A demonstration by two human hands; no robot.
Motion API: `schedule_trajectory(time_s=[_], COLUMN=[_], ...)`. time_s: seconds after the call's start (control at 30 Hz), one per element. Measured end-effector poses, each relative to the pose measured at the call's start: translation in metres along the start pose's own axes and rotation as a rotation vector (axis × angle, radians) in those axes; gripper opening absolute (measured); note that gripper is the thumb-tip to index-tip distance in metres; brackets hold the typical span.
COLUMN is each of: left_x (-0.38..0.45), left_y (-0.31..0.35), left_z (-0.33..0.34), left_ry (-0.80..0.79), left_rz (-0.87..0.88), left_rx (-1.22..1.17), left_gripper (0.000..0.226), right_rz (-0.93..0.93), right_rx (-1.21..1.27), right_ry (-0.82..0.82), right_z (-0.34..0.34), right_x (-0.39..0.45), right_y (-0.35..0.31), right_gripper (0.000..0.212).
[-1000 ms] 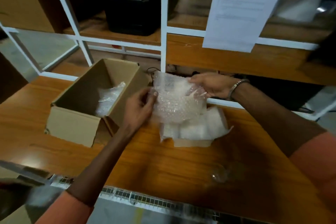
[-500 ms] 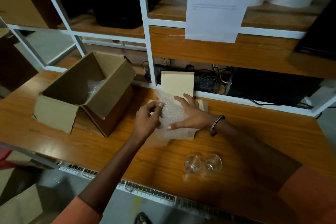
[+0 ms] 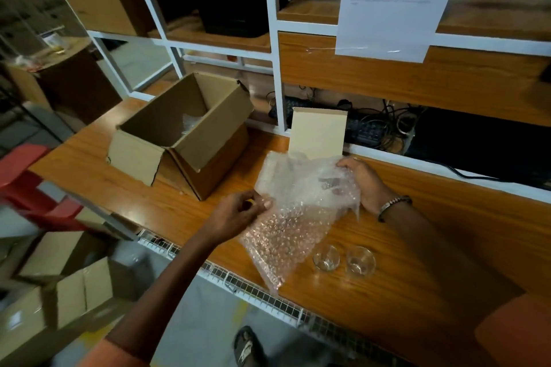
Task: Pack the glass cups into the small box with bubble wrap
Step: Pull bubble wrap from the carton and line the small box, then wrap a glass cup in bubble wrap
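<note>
A clear sheet of bubble wrap (image 3: 293,217) is stretched above the wooden table (image 3: 447,247), its lower corner hanging past the front edge. My left hand (image 3: 238,214) pinches its left edge. My right hand (image 3: 362,180) grips its upper right corner. Two empty glass cups (image 3: 326,258) (image 3: 360,261) stand side by side near the front edge, just right of the sheet. The small open cardboard box (image 3: 190,131) sits at the left of the table, flaps out, with some clear wrap inside (image 3: 190,122).
A pale cardboard piece (image 3: 317,132) stands behind the bubble wrap against the shelf frame (image 3: 278,68). Cables and a power strip (image 3: 369,128) lie under the shelf. A paper sheet (image 3: 393,0) hangs above. Cartons (image 3: 59,286) and a red stool (image 3: 26,185) stand on the floor at left.
Both hands lifted the bubble wrap off the stack and spread it open toward me; earlier it lay pressed on the table. The view shifted, bringing the two cups closer in.
</note>
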State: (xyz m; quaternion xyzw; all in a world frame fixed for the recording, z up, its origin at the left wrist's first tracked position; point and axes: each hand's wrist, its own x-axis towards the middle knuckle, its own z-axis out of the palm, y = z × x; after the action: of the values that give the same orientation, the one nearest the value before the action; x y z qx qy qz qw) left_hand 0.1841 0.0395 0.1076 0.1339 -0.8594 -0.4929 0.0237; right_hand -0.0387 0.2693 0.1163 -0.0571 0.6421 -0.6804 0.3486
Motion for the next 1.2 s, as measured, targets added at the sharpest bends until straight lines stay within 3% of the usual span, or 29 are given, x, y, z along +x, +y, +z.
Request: schedule_trajectory(time_s=[0.07,0.2,0.3,0.43,0.53,0.67,0.73,0.83,0.93,1.07,1.2], left_x=[-0.006,-0.016,-0.018,-0.013,-0.004,0.008,0.011,0.012,0.012,0.008,0.003], left_y=[0.0,-0.001,-0.012,-0.026,-0.028,-0.036,-0.039,-0.042,-0.045,-0.046,-0.045], left_z=[-0.004,-0.015,-0.022,-0.026,-0.015,-0.001,0.002,0.009,0.016,0.022,0.023], left_ry=[-0.107,-0.29,-0.134,0.148,0.247,0.284,0.272,0.242,0.262,0.268,0.251], left_rz=[0.023,-0.099,-0.152,-0.304,-0.356,-0.401,-0.416,-0.411,-0.441,-0.431,-0.397], left_rx=[-0.061,-0.198,-0.191,-0.488,-0.489,-0.509,-0.534,-0.537,-0.553,-0.554,-0.542], left_gripper=[0.021,0.016,0.032,0.031,0.032,0.027,0.029,0.03,0.03,0.027,0.028], right_rz=[-0.001,-0.024,-0.014,-0.049,-0.12,-0.529,-0.642,-0.405,-0.265,-0.111,-0.144], right_rx=[-0.07,-0.154,-0.19,-0.251,-0.585,-1.086,-1.211,-1.29,-1.532,-1.787,-1.723], right_ry=[0.011,0.101,0.186,0.306,0.321,0.431,0.324,-0.13,-0.409,-0.556,-0.556], right_z=[0.0,-0.015,-0.032,-0.051,-0.053,-0.034,-0.02,-0.002,0.006,0.001,-0.003], right_x=[0.001,0.005,0.006,0.019,0.02,0.008,-0.003,-0.026,-0.039,-0.038,-0.037], right_y=[-0.006,-0.02,-0.026,-0.022,-0.007,0.005,0.005,0.012,0.039,0.08,0.098], right_gripper=[0.023,0.032,0.035,0.036,0.064,0.065,0.048,0.039,0.067,0.113,0.088])
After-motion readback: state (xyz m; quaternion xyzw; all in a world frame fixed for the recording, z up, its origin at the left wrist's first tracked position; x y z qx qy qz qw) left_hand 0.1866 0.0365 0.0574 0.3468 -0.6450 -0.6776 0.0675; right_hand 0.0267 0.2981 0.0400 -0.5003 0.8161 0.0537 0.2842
